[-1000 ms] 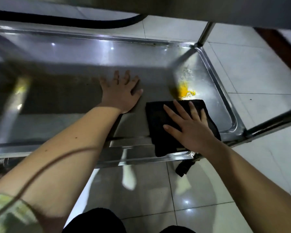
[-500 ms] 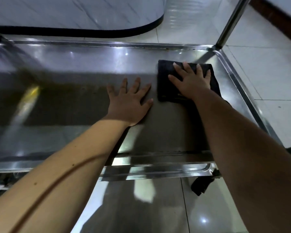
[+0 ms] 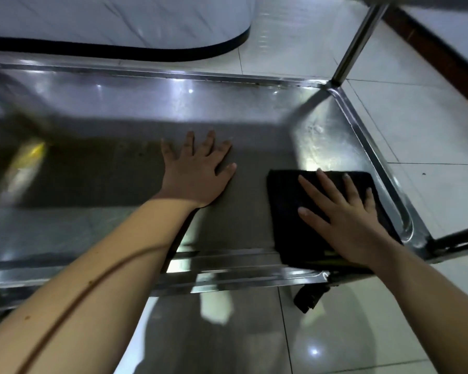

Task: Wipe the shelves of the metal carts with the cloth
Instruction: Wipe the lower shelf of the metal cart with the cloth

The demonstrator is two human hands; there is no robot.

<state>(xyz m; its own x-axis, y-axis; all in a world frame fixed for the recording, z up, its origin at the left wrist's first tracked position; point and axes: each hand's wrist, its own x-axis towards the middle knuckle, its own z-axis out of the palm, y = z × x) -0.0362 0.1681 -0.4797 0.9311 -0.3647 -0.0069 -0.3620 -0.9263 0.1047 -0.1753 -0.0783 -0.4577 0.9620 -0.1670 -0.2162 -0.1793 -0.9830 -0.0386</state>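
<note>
Cloth [image 3: 285,238], dark and folded flat, lies at the 4 o'clock corner of a steel cart shelf [image 3: 173,74], its near edge overlapping the front rim. The right hand [image 3: 346,220] presses it down, fingers straight and spread wide. The left hand [image 3: 197,176] rests flat at the shelf's centre, fingers splayed, holding nothing. Metal toward 2 o'clock looks bright and clean. The stretch toward 9 o'clock sits in shadow with a yellowish smear or reflection, unclear which. Wiping seems partway through: most of this shelf probably remains, and other shelves cannot be judged.
</note>
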